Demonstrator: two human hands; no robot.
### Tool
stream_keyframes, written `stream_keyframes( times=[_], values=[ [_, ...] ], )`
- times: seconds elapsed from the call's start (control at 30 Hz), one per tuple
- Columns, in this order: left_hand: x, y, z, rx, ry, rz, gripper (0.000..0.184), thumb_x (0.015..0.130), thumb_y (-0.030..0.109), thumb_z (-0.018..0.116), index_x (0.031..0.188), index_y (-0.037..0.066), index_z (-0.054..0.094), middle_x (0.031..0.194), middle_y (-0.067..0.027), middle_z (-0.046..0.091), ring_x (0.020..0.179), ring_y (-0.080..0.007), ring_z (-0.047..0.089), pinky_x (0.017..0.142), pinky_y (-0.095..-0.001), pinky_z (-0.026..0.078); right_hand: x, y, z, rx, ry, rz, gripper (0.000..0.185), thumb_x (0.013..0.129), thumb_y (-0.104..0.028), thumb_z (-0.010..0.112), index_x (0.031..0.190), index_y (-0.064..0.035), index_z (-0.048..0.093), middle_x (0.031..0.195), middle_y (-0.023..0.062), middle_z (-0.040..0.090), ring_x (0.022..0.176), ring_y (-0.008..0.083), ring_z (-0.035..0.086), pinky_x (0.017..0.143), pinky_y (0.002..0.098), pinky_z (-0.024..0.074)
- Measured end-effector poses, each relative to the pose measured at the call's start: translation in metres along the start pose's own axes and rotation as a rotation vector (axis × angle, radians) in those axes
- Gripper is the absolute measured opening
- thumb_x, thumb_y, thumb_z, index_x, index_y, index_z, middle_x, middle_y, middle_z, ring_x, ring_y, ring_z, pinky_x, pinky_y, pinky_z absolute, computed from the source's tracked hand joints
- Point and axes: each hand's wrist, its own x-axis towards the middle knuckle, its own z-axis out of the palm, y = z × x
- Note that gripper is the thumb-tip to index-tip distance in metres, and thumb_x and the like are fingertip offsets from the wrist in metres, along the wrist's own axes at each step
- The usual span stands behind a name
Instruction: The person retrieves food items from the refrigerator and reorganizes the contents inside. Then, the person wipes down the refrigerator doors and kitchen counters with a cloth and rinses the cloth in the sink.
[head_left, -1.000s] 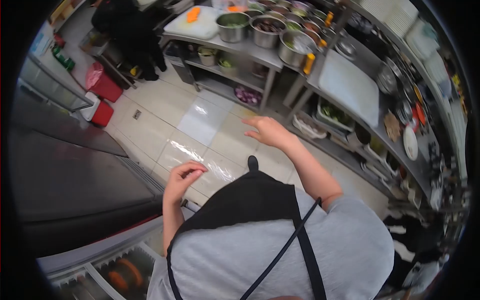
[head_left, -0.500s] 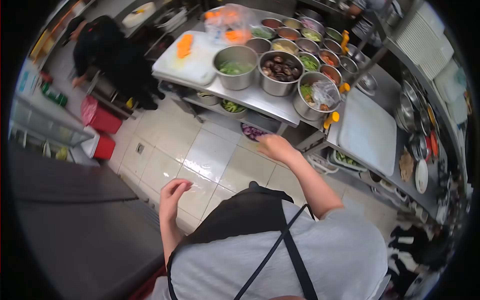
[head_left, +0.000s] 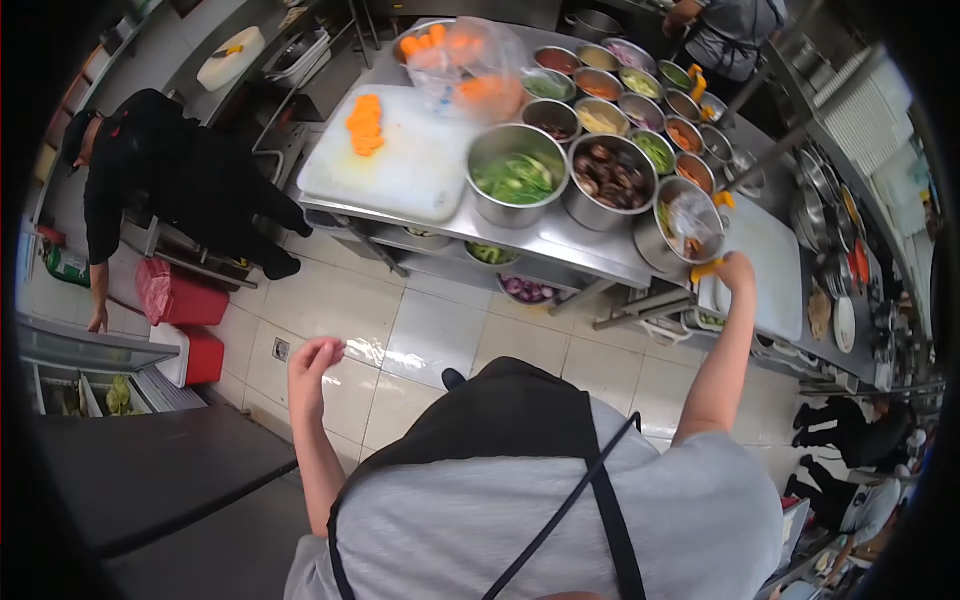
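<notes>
My right hand reaches out to the table's front edge, its fingers closed around a yellow handle. What the handle belongs to is hidden. Just behind it stands a steel pot with a clear plastic bag and bits of vegetable inside. A white cutting board lies to the right of this hand. My left hand hangs in the air over the tiled floor, fingers loosely curled, with nothing visible in it.
Pots of green vegetables and dark brown pieces line the steel table. Orange slices lie on another white board. A person in black bends at the left near red bins. Another person stands behind the table.
My right hand has moved right and onto the yellow handle. My left hand has shifted slightly left, and its fingers have loosened. The person in black leans toward a drawer, now visible with vegetables.
</notes>
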Motion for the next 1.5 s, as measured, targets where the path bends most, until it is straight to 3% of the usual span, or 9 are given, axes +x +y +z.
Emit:
stream_keyframes(
  times=[0.07,0.23,0.37,0.67,0.83,1.0,1.17,1.4,1.5],
  values=[
    [0.042,0.016,-0.005,0.036,-0.063,0.038,0.020,0.083,0.015,0.055,0.090,-0.002,0.059,0.087,-0.0090,0.061,0.082,-0.0144,0.057,0.078,-0.0260,0.044,0.006,-0.008,0.015,0.171,0.033,0.146,0.022,0.065,-0.016,0.059,0.082,-0.0021,0.063,0.083,0.0215,0.061,0.082,0.0357,0.059,0.073,0.0424,0.0464],
    [0.120,0.068,0.018,-0.009,-0.217,0.179,0.018,0.083,0.014,0.055,0.092,-0.002,0.059,0.088,-0.0076,0.061,0.084,-0.0141,0.057,0.079,-0.0254,0.044,0.021,0.001,0.042,0.138,0.048,0.232,0.020,0.066,-0.015,0.058,0.080,-0.0015,0.062,0.082,0.0204,0.061,0.082,0.0349,0.059,0.073,0.0421,0.0463],
    [0.160,0.072,0.048,-0.020,-0.306,0.184,0.017,0.083,0.015,0.054,0.089,0.000,0.060,0.086,-0.0066,0.062,0.080,-0.0129,0.057,0.075,-0.0257,0.044,0.008,-0.004,0.036,0.037,0.246,0.213,0.021,0.067,-0.015,0.059,0.083,-0.0026,0.062,0.084,0.0200,0.062,0.081,0.0344,0.059,0.071,0.0411,0.0466],
    [0.230,0.051,0.038,-0.068,-0.364,0.036,0.020,0.084,0.019,0.055,0.089,0.000,0.060,0.083,-0.0051,0.062,0.075,-0.0106,0.056,0.071,-0.0237,0.044,-0.077,-0.012,-0.141,0.048,0.334,0.195,0.022,0.076,-0.016,0.059,0.095,-0.0057,0.058,0.088,0.0167,0.061,0.084,0.0311,0.058,0.074,0.0361,0.0441],
    [0.269,0.048,0.031,-0.007,-0.416,-0.045,0.020,0.085,0.021,0.053,0.088,0.003,0.061,0.084,-0.0041,0.062,0.076,-0.0105,0.055,0.072,-0.0238,0.043,-0.164,-0.005,-0.238,0.156,0.514,0.085,0.025,0.086,-0.016,0.051,0.105,0.0004,0.055,0.097,0.0104,0.059,0.091,0.0189,0.054,0.082,0.0273,0.0402],
    [0.312,0.050,0.015,0.014,-0.461,-0.056,0.021,0.085,0.021,0.053,0.089,0.002,0.061,0.084,-0.0047,0.062,0.077,-0.0112,0.056,0.072,-0.0243,0.043,-0.238,-0.078,-0.295,0.248,0.654,0.210,0.031,0.091,-0.017,0.044,0.115,0.0015,0.048,0.113,0.0098,0.052,0.105,0.0175,0.048,0.093,0.0278,0.0342],
    [0.353,0.057,-0.025,0.046,-0.508,-0.025,0.022,0.085,0.021,0.053,0.089,0.001,0.061,0.084,-0.0050,0.062,0.078,-0.0118,0.056,0.072,-0.0244,0.043,-0.232,-0.189,-0.298,0.217,0.708,-0.113,0.032,0.090,-0.018,0.045,0.116,0.0017,0.049,0.115,0.0103,0.051,0.107,0.0182,0.047,0.096,0.0285,0.0310],
    [0.420,0.081,-0.076,0.071,-0.622,0.021,0.021,0.086,0.019,0.050,0.090,0.001,0.060,0.085,-0.0042,0.061,0.078,-0.0098,0.055,0.072,-0.0233,0.043,-0.138,-0.375,-0.223,0.720,0.559,-0.224,0.023,0.080,-0.005,0.056,0.103,0.0019,0.058,0.100,0.0084,0.058,0.094,0.0139,0.052,0.084,0.0235,0.0383],
    [0.441,0.096,-0.079,0.135,-0.676,0.083,0.021,0.086,0.020,0.050,0.090,0.002,0.060,0.086,-0.0043,0.061,0.080,-0.0105,0.055,0.075,-0.0242,0.042,-0.126,-0.433,-0.156,0.986,0.459,-0.110,0.021,0.081,-0.006,0.057,0.101,0.0000,0.058,0.099,0.0081,0.059,0.092,0.0135,0.053,0.081,0.0236,0.0409]
  ],
)
